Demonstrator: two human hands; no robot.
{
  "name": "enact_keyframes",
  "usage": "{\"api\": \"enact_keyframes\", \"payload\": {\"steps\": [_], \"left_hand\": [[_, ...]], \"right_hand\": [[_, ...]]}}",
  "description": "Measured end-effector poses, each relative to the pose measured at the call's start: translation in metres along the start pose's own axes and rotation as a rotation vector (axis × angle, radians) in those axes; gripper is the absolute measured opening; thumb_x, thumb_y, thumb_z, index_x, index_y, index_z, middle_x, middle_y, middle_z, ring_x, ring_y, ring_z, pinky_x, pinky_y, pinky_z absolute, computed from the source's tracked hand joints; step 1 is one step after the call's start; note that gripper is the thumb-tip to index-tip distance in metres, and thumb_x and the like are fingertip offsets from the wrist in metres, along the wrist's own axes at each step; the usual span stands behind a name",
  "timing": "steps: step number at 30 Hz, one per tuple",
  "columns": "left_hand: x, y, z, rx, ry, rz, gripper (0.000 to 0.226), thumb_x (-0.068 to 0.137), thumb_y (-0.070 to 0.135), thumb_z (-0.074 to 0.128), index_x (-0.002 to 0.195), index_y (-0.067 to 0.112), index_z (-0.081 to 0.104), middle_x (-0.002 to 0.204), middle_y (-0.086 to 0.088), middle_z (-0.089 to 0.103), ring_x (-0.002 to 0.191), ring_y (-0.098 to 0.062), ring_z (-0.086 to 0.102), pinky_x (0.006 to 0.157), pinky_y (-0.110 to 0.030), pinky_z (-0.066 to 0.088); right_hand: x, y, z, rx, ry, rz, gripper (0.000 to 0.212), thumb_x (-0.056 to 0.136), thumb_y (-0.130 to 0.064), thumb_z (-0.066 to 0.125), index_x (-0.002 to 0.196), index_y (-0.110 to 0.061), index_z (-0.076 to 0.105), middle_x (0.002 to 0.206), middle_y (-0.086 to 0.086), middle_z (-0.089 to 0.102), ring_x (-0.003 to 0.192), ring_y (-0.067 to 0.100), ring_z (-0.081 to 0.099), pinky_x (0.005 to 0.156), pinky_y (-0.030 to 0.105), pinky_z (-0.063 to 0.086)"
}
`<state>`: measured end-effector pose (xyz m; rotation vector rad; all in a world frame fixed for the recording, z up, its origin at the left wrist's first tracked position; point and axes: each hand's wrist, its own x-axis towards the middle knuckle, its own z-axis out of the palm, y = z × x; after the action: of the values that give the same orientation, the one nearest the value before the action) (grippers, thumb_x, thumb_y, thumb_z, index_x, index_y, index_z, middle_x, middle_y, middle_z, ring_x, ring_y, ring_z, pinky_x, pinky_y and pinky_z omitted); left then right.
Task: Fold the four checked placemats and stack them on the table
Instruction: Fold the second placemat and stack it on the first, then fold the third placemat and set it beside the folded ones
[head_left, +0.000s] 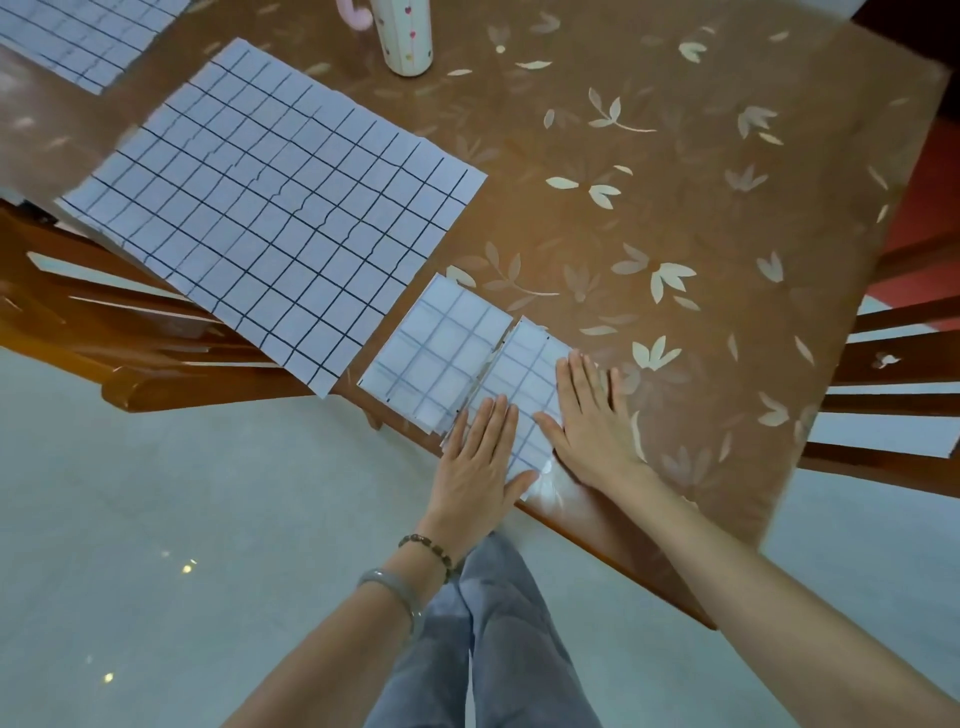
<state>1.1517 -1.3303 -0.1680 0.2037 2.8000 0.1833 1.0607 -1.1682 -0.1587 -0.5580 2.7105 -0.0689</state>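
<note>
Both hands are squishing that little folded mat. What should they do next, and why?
Probably lift the folded mat and set it on the other folded mat just beside it. The left hand and right hand lie flat on it, so its crease looks pressed, and the two lie side by side, not stacked. A big open mat waits after that.

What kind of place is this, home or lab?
Likely a home dining room: a wooden table under a leaf-patterned cover, wooden chairs pulled up to it, and a heart-dotted mug on it.
</note>
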Motion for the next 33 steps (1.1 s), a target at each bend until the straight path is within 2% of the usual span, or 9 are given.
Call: {"api": "enact_keyframes", "payload": {"steps": [5,8,11,14,17,19,23,29,33], "left_hand": [[0.001,0.002,-0.006,-0.009,-0.020,-0.021,0.078,0.095,0.062,0.018,0.149,0.007,0.018,0.158,-0.009,0.015,0.146,-0.025,0.005,0.120,-0.043,-0.001],[0.005,0.004,-0.020,-0.063,-0.086,-0.007,0.075,0.098,0.058,0.021,0.151,0.010,-0.002,0.159,-0.004,-0.009,0.145,-0.020,-0.015,0.118,-0.039,-0.013],[0.011,0.001,-0.049,-0.204,-0.175,-0.001,0.072,0.099,0.047,0.038,0.153,0.010,0.009,0.162,-0.007,0.001,0.149,-0.022,-0.002,0.120,-0.036,-0.001],[0.013,-0.011,-0.091,-0.409,-0.219,-0.034,0.059,0.096,0.044,0.047,0.145,0.013,0.037,0.154,-0.007,0.034,0.142,-0.023,0.029,0.115,-0.036,0.024],[-0.002,-0.038,-0.144,-0.627,-0.213,-0.145,0.055,0.093,0.044,0.054,0.141,0.019,0.043,0.145,0.001,0.046,0.130,-0.018,0.044,0.102,-0.032,0.039],[-0.020,-0.063,-0.175,-0.758,-0.142,-0.171,0.054,0.091,0.045,0.058,0.139,0.023,0.046,0.139,0.007,0.050,0.126,-0.014,0.048,0.093,-0.028,0.042],[-0.068,-0.103,-0.214,-1.043,0.145,-0.204,0.057,0.083,0.043,0.070,0.134,0.032,0.048,0.128,0.018,0.054,0.118,-0.002,0.051,0.103,-0.031,0.042],[-0.144,-0.124,-0.223,-1.371,0.576,-0.259,0.099,0.067,0.042,0.079,0.147,0.040,0.021,0.149,0.017,0.035,0.135,0.000,0.037,0.107,-0.021,0.034],[-0.183,-0.131,-0.212,-1.401,0.738,-0.345,0.110,0.067,0.039,0.080,0.150,0.040,0.007,0.152,0.017,0.027,0.139,0.000,0.032,0.109,-0.021,0.032]], "right_hand": [[0.001,-0.002,-0.005,0.011,-0.009,0.000,0.088,0.089,-0.065,-0.002,0.149,-0.003,0.015,0.158,0.016,0.012,0.147,0.028,0.008,0.115,0.046,-0.010],[0.003,-0.008,-0.019,-0.028,-0.058,0.028,0.078,0.094,-0.059,0.020,0.151,-0.008,0.006,0.159,0.015,-0.002,0.147,0.027,-0.007,0.115,0.049,-0.009],[0.007,-0.016,-0.042,-0.002,-0.135,0.104,0.071,0.092,-0.047,0.044,0.149,-0.012,0.019,0.159,0.016,-0.009,0.146,0.028,-0.014,0.115,0.050,-0.007],[0.007,-0.028,-0.080,0.099,-0.205,0.170,0.054,0.086,-0.035,0.054,0.134,-0.016,0.041,0.158,0.018,0.006,0.146,0.031,0.000,0.115,0.049,0.006],[-0.004,-0.046,-0.133,0.259,-0.240,0.147,0.061,0.087,-0.036,0.060,0.140,-0.014,0.040,0.149,0.011,0.036,0.135,0.027,0.035,0.103,0.037,0.033],[-0.014,-0.062,-0.167,0.365,-0.250,0.078,0.071,0.085,-0.041,0.065,0.146,-0.019,0.034,0.150,0.002,0.037,0.134,0.021,0.038,0.104,0.034,0.035],[-0.032,-0.098,-0.209,0.611,-0.180,-0.108,0.078,0.078,-0.044,0.072,0.145,-0.032,0.033,0.138,-0.004,0.048,0.121,0.015,0.050,0.102,0.036,0.042],[-0.043,-0.165,-0.228,1.259,-0.120,-0.364,0.087,0.071,-0.015,0.082,0.135,-0.047,0.032,0.138,-0.007,0.047,0.125,0.003,0.048,0.101,0.028,0.045],[-0.037,-0.210,-0.220,1.254,-0.263,-0.503,0.095,0.069,-0.013,0.083,0.135,-0.053,0.028,0.147,-0.010,0.038,0.130,0.004,0.044,0.105,0.032,0.043]]}}
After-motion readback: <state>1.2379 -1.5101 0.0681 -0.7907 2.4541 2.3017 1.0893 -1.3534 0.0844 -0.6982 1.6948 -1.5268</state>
